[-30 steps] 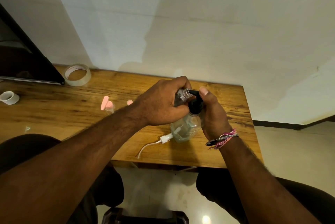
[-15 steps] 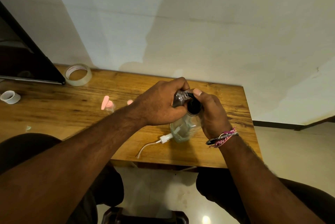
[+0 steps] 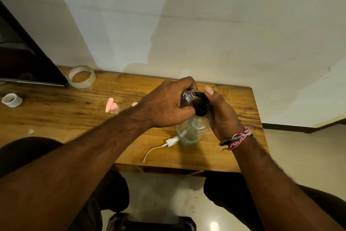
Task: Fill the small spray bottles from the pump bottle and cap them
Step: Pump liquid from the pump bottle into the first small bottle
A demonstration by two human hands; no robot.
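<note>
Pump bottle (image 3: 191,131) stands upright near the front right of the surface (image 3: 56,118), a clear, rounded plastic body with only a low pool of liquid showing near its base, so I judge it light and easy to tip when pressed off-centre. Its wall looks thin and would likely give under a squeeze; the stiffer places to take hold are the shoulder and the black pump head (image 3: 201,104). The right hand (image 3: 222,116) wraps round the far side of the neck and shoulder, thumb raised over the top of the pump, which steadies the bottle while pressing straight down.

The left hand (image 3: 166,105) is curled round a small spray bottle (image 3: 187,97), holding it tilted with its open neck up against the black spout. That little bottle is clear, smooth and probably slippery if liquid runs down it; it weighs next to nothing, so a firm grip round the body, as here, suits better than a fingertip pinch. The mouth is narrow, so any wobble could send liquid over the fingers.

Further left on the surface stands another small bottle (image 3: 113,109) with a pink cap (image 3: 108,105) leaning at it, and a second pink piece (image 3: 134,104) shows just beside the left wrist. These caps are tiny and light, best pinched by the sides.
</note>
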